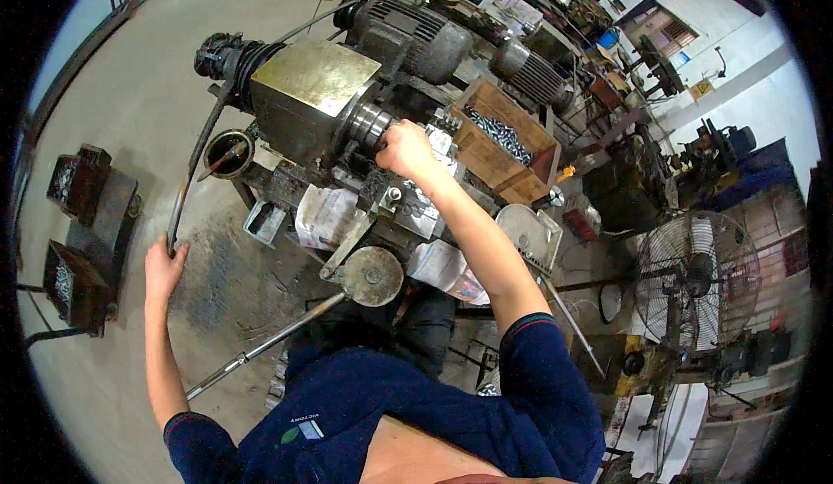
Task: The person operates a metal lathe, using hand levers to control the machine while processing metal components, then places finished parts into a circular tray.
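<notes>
My left hand (165, 267) is closed round the lower end of a long metal lever (185, 193), which runs up to the back of a greasy lathe headstock (295, 128) with a brass-coloured top plate (314, 76). At the shiny round chuck (368, 123) on the headstock's right side, my right hand (404, 148) is held with its fingers curled together against the front. Whatever those fingers grip is hidden behind the hand. Below the chuck lies the oily machine bed (395, 196), with a stained paper or cloth (325, 217) hanging from its front.
A wooden box (495, 180) of small metal parts (501, 132) stands right of the chuck. Motors (412, 39) sit behind. A round disc (373, 276) and a long bar (269, 343) are near my legs. Bins (76, 284) stand left; a large fan (698, 276) is right.
</notes>
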Demonstrator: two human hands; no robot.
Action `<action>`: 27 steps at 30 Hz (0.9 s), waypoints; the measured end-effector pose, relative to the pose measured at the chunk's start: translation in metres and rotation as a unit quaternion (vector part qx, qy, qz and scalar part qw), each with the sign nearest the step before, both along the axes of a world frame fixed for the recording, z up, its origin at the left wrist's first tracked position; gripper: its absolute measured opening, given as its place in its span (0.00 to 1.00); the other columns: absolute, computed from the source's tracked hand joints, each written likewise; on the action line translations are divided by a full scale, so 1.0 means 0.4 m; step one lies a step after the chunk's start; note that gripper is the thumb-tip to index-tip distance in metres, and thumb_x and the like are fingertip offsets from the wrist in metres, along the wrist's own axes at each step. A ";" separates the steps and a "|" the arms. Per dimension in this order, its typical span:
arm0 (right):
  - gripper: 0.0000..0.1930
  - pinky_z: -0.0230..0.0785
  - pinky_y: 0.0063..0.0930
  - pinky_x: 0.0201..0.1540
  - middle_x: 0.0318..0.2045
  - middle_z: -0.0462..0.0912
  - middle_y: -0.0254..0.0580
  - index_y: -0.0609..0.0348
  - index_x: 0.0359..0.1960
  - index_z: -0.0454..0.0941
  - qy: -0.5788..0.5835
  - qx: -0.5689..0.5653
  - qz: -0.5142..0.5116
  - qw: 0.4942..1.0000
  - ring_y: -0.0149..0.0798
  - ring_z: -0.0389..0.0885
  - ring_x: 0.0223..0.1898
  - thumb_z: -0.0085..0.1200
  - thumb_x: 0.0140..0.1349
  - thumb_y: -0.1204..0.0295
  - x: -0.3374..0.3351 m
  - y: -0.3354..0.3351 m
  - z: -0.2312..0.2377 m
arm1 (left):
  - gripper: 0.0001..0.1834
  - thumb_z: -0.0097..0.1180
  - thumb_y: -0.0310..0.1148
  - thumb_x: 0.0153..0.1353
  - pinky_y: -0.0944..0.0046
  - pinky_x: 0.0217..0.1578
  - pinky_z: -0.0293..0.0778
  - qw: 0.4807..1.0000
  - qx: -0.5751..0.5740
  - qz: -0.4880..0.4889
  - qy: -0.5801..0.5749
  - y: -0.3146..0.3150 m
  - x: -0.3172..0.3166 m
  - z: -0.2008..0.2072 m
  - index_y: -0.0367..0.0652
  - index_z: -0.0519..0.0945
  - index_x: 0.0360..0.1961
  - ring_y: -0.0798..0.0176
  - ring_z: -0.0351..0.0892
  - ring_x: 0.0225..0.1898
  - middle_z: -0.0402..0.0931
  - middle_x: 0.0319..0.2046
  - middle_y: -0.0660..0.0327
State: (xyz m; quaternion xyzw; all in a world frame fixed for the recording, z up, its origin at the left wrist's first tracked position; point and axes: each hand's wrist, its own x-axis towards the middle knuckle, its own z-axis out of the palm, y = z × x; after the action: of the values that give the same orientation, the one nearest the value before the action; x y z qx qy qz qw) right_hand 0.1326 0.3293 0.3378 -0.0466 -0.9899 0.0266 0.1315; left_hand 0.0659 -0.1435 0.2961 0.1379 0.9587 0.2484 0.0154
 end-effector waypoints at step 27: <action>0.18 0.68 0.37 0.47 0.43 0.77 0.49 0.58 0.33 0.80 0.100 -0.122 -0.110 0.981 0.51 0.74 0.44 0.55 0.35 0.70 0.524 0.065 0.099 | 0.24 0.61 0.40 0.45 0.57 0.33 0.72 0.988 0.048 -0.115 -0.085 0.248 -0.193 -0.530 0.37 0.75 0.43 0.52 0.77 0.33 0.77 0.31 0.48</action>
State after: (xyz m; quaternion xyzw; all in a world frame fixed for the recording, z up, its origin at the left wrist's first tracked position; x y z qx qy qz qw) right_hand 0.3424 0.3552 0.3776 -0.1682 -0.9498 0.1366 0.2256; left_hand -0.0111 -0.0444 0.0843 0.2264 0.9184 0.3019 0.1189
